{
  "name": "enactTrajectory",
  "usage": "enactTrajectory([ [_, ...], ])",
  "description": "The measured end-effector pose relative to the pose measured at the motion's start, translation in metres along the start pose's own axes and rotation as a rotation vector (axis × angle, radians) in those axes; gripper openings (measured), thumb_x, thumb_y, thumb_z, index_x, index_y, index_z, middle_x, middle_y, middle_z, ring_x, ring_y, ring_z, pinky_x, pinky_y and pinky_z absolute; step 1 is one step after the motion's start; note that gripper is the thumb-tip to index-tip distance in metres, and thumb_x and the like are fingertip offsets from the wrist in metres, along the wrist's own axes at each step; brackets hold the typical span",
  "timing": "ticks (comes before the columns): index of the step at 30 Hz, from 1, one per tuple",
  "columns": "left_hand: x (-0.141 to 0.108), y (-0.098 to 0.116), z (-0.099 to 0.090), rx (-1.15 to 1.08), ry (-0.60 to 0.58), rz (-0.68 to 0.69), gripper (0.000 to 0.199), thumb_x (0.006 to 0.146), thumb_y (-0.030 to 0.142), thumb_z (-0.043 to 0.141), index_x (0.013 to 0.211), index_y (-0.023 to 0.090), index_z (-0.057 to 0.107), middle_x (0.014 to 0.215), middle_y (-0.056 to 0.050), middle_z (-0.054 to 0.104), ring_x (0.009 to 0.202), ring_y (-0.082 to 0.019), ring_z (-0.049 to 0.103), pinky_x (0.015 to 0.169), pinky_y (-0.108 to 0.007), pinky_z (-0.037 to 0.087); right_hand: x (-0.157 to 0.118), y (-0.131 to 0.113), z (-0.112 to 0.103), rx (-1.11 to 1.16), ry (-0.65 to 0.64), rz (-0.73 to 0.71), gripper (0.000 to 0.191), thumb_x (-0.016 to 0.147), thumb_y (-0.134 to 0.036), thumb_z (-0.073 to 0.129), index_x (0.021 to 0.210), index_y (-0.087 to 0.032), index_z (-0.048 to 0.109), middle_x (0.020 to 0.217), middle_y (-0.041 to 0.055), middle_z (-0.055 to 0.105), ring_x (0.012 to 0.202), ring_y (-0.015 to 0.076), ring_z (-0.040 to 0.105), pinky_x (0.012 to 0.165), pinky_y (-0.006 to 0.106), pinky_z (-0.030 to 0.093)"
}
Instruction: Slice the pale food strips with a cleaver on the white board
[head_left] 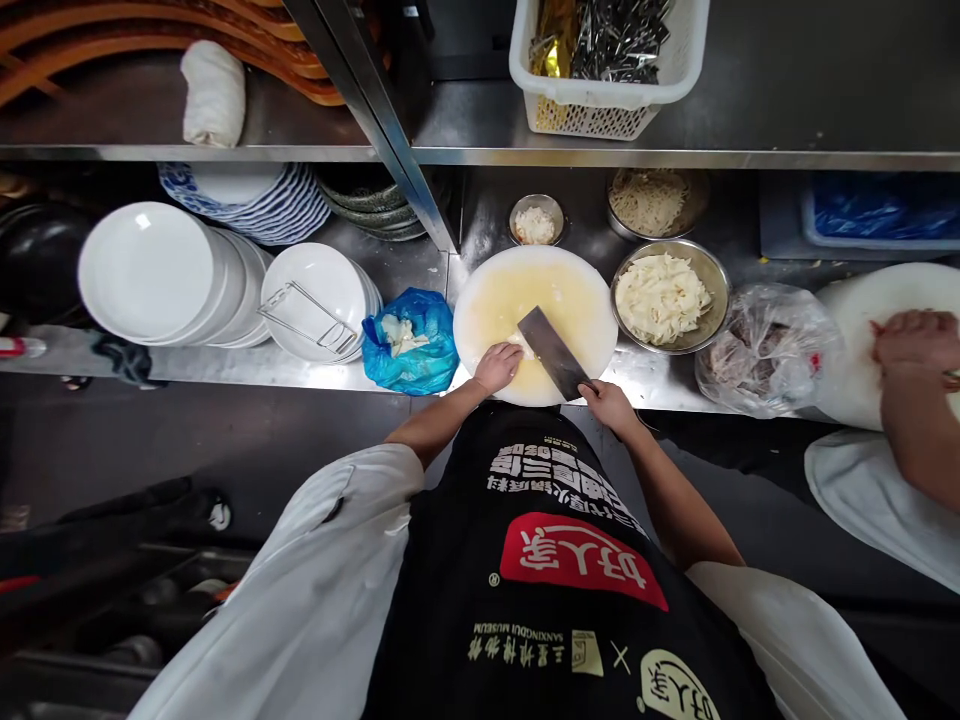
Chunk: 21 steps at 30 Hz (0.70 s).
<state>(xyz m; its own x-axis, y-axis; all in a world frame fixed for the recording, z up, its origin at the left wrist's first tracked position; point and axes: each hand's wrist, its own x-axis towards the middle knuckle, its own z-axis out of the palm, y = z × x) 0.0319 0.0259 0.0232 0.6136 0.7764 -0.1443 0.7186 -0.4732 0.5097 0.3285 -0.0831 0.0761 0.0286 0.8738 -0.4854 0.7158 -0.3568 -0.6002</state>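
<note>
Pale food [527,349] lies on the cutting board [487,290], slightly toward six o'clock of centre. The left hand [499,367], half-curled, holds it down; the right hand [609,405], closed around the handle, sets the cleaver [556,354] alongside. Finished portion, apparently: slices heaped in the steel bowl [718,300] at three o'clock. Remaining: pieces in the blue bag [379,352] at nine o'clock.

Pale piece [528,351]: partly covered by left hand [499,368], too small to identify | cleaver [553,352]: handle largely hidden in right hand [611,408] | white basket [600,93]: top edge crops it | far-right board [847,320]: right edge crops it
</note>
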Motion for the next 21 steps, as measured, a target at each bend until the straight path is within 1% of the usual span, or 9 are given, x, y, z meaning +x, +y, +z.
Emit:
enactTrajectory([
  [3,0.005,-0.003,0.005,0.004,0.003,0.001,0.048,0.086,0.010,0.050,0.130,0.022,0.067,0.139,-0.010,0.061,0.132,-0.025,0.052,0.117,-0.048,0.039,0.020,-0.004,-0.002,0.076,-0.106,0.083,0.038,0.094,-0.051,0.050,0.069,-0.023,0.054,0.055,0.0021,0.060,0.053,0.0165,0.055,0.055,0.026,0.039],
  [5,0.006,-0.005,0.008,0.006,0.008,0.009,0.048,0.086,0.011,0.049,0.130,0.022,0.067,0.140,-0.009,0.061,0.132,-0.025,0.052,0.117,-0.048,0.038,0.033,0.000,-0.007,0.124,-0.148,0.136,0.038,0.092,-0.052,0.053,0.068,-0.022,0.053,0.050,0.0003,0.057,0.046,0.0147,0.052,0.051,0.026,0.038],
  [7,0.005,-0.006,0.010,0.006,0.009,0.013,0.049,0.086,0.011,0.049,0.130,0.022,0.066,0.141,-0.009,0.060,0.133,-0.026,0.050,0.117,-0.048,0.037,0.043,0.007,-0.015,0.155,-0.143,0.155,0.038,0.090,-0.052,0.057,0.067,-0.022,0.053,0.048,-0.0006,0.055,0.042,0.0138,0.050,0.048,0.025,0.036],
  [9,0.005,-0.008,0.012,0.007,0.004,0.009,0.051,0.085,0.011,0.050,0.132,0.022,0.066,0.141,-0.009,0.060,0.133,-0.026,0.050,0.117,-0.049,0.037,0.051,0.015,-0.022,0.173,-0.110,0.172,0.037,0.089,-0.052,0.059,0.068,-0.021,0.054,0.047,-0.0010,0.054,0.040,0.0134,0.048,0.046,0.026,0.035],
  [12,0.004,-0.012,0.016,0.009,0.019,0.028,0.051,0.085,0.011,0.050,0.133,0.021,0.065,0.139,-0.010,0.061,0.132,-0.026,0.050,0.117,-0.048,0.037,0.058,0.023,-0.030,0.159,-0.071,0.204,0.037,0.090,-0.051,0.057,0.071,-0.020,0.055,0.046,-0.0008,0.052,0.039,0.0137,0.046,0.046,0.026,0.034],
  [14,0.004,-0.014,0.020,0.016,0.049,0.057,0.049,0.086,0.012,0.050,0.132,0.020,0.065,0.138,-0.010,0.062,0.131,-0.025,0.051,0.116,-0.046,0.037,0.060,0.024,-0.033,0.088,-0.056,0.202,0.037,0.092,-0.051,0.056,0.072,-0.020,0.057,0.049,0.0006,0.054,0.043,0.0146,0.049,0.048,0.026,0.035],
  [17,0.003,-0.016,0.022,0.029,0.086,0.083,0.045,0.089,0.012,0.049,0.130,0.019,0.067,0.135,-0.009,0.063,0.129,-0.024,0.052,0.114,-0.044,0.039,0.057,0.020,-0.034,-0.068,-0.008,0.143,0.038,0.094,-0.050,0.053,0.075,-0.018,0.063,0.059,0.0048,0.062,0.055,0.0168,0.057,0.056,0.026,0.038],
  [19,0.004,-0.015,0.019,0.034,0.093,0.089,0.040,0.090,0.014,0.049,0.123,0.020,0.070,0.132,-0.007,0.065,0.125,-0.024,0.054,0.112,-0.043,0.040,0.050,0.017,-0.032,-0.129,0.025,0.109,0.041,0.096,-0.051,0.051,0.080,-0.017,0.067,0.069,0.0075,0.067,0.066,0.0185,0.062,0.062,0.025,0.039],
  [21,0.008,-0.012,0.011,0.044,0.095,0.072,0.032,0.092,0.018,0.049,0.113,0.021,0.073,0.127,-0.007,0.067,0.121,-0.024,0.055,0.108,-0.043,0.041,0.041,0.015,-0.029,-0.158,0.042,0.104,0.044,0.097,-0.053,0.048,0.085,-0.017,0.070,0.077,0.0097,0.070,0.075,0.0202,0.064,0.065,0.025,0.039],
])
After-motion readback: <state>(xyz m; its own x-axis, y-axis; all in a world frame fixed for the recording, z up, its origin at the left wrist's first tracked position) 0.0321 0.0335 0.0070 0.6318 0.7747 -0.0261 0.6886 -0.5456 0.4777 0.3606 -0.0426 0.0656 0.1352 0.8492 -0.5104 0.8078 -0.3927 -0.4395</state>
